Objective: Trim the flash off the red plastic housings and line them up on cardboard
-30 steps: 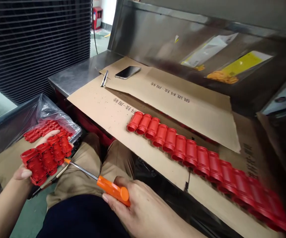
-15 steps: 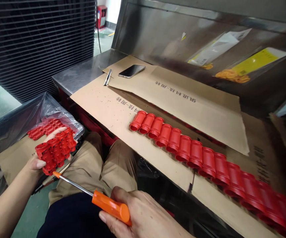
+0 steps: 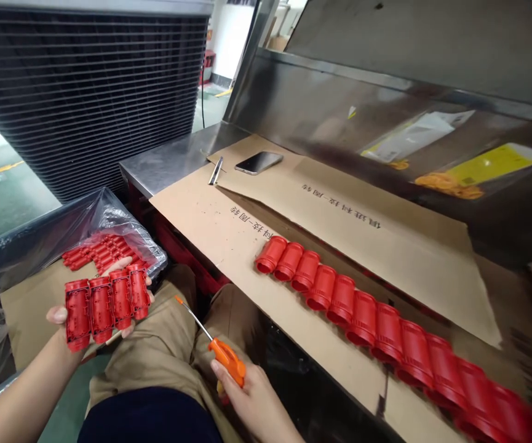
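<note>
Over my lap, my left hand (image 3: 58, 315) grips several red plastic tubular parts (image 3: 102, 307) lined up side by side, their slotted faces toward me. My fingers reach round behind them. Closed round an orange handle, my right hand (image 3: 250, 391) holds a screwdriver-like tool (image 3: 226, 357) with a thin metal shaft and a small orange tip. Its tip points up and left, apart from the red parts. To the right, a long row of red plastic tubes (image 3: 325, 288) lies along the cardboard (image 3: 192, 197) on the bench.
A lined bin (image 3: 26, 227) at the left holds cardboard and more red parts (image 3: 109, 249). A phone (image 3: 259, 162) and a utility knife (image 3: 216, 171) lie toward the back of the bench. Bags with orange rings (image 3: 450, 184) rest against the metal panel. A slatted black unit (image 3: 85, 104) stands behind.
My right hand has drawn the tool away from the red parts, to the right. My left hand has turned the parts so their slotted faces show more. The whole view has shifted.
</note>
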Available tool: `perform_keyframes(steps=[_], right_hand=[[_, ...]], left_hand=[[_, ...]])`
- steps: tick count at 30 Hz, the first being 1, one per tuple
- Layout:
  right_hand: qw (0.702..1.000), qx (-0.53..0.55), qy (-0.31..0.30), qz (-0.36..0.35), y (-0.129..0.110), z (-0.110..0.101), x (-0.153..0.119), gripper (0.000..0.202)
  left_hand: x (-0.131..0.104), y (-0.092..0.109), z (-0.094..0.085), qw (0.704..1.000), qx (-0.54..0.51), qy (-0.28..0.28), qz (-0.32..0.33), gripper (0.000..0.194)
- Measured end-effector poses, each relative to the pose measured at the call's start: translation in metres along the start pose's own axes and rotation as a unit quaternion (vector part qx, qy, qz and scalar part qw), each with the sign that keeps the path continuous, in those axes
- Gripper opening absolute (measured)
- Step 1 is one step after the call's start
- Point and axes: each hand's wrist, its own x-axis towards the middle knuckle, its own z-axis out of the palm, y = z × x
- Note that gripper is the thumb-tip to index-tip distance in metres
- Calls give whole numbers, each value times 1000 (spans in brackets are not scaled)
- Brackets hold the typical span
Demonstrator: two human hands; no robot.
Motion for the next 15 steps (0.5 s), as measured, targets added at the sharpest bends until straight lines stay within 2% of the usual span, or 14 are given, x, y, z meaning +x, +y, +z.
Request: perform_keyframes(steps=[3, 5, 11, 15], right_hand=[[997, 19, 55, 41, 21, 30, 12, 56], [996, 19, 72, 46, 27, 40, 16, 54], [995, 38, 74, 61, 46, 43, 23, 58], [985, 54, 123, 105, 62, 51, 28, 62]], left_hand=[[6, -2, 8, 999, -5, -36, -2, 62], [12, -2, 16, 999, -5, -43, -9, 62], [32, -6, 26, 997, 61, -35, -30, 110], [35, -17, 27, 986, 167, 11, -13, 125]])
